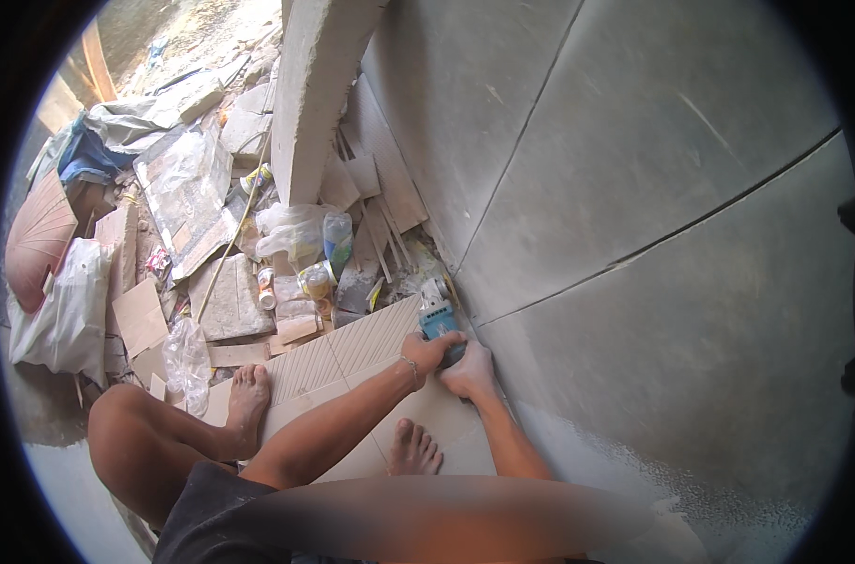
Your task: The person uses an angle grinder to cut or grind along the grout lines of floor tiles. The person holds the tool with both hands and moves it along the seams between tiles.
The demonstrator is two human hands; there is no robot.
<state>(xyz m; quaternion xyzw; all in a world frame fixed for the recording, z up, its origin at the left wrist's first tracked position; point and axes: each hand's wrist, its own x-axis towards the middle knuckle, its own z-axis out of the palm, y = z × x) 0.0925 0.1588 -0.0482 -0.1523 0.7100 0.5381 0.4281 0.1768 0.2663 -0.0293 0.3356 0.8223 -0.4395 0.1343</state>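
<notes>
A blue angle grinder (438, 322) with a grey metal head is gripped low in the corner where the floor meets the grey wall. My left hand (428, 352), a bracelet at its wrist, wraps round the tool's body from the left. Closed on its rear end is my right hand (471, 374), pale with dust and close to the wall. The head points away from me, over the edge of a light floor tile (376, 340) that has diagonal ridges along its far side. Whether the disc touches the tile is too small to tell.
Large grey tiles cover the wall (597, 310) at right. A concrete post (307, 103) rises ahead. Rubble, broken tiles (230, 296), cups, plastic bags (291, 230) and a white sack (66, 305) lie beyond the floor tiles. My bare feet rest on the tiles.
</notes>
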